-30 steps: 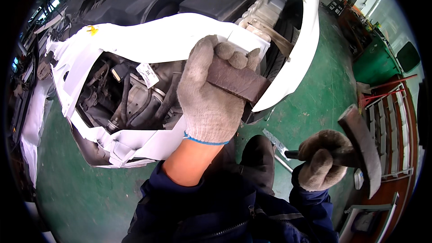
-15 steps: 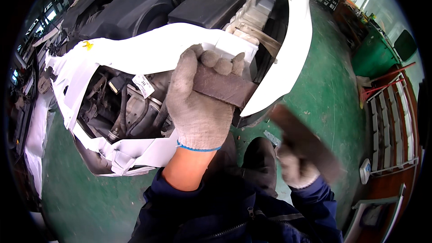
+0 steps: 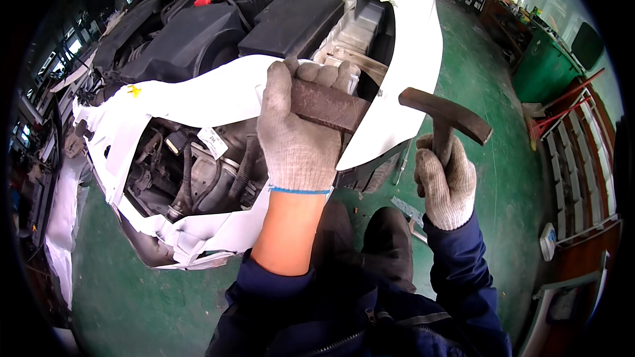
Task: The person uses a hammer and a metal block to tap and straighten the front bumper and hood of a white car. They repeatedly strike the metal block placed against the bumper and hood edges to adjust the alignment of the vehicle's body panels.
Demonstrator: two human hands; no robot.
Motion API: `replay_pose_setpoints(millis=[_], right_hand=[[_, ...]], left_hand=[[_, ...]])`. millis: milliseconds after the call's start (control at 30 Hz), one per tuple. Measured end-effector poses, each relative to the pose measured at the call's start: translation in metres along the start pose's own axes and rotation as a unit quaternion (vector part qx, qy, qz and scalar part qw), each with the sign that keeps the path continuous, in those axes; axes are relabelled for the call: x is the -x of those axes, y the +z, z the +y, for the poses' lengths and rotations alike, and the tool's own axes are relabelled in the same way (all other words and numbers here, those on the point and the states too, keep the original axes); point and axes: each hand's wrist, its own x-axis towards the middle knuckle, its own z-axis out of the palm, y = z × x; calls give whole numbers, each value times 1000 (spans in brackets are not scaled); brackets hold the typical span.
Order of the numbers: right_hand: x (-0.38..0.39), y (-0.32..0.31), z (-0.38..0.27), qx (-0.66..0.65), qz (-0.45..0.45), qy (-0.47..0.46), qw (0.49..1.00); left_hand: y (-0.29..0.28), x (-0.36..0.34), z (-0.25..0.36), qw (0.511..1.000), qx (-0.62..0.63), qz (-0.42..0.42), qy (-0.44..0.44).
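My left hand (image 3: 296, 145), in a knitted work glove with a blue cuff, is closed around a rusty brown steel block (image 3: 332, 107). The block's right end is at the inner edge of the white car fender (image 3: 418, 39), close to its lower tip; whether they touch I cannot tell. To the right of that tip my gloved right hand (image 3: 451, 185) grips a hammer (image 3: 451, 116) by its handle, close below the dark head. The hammer head is raised, apart from the fender and the block. Most of the handle is hidden in the hand.
The car's torn white front panel (image 3: 198, 100) frames exposed hoses and wiring. Black engine covers (image 3: 291, 23) lie behind it. Tools lie on the green floor (image 3: 476, 251) by my knees. A green bin (image 3: 546, 66) and a rack (image 3: 582, 165) stand at right.
The hammer, blurred before, is now sharp and higher, with my right hand raised. The view has shifted slightly; my left hand still grips the block near the fender.
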Motion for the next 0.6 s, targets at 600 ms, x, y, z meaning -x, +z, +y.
replay_pose_setpoints(millis=[600], right_hand=[[-13,11,5,-2,65,-160,985]], left_hand=[[-4,-11,-7,1000,3,-13,-22]])
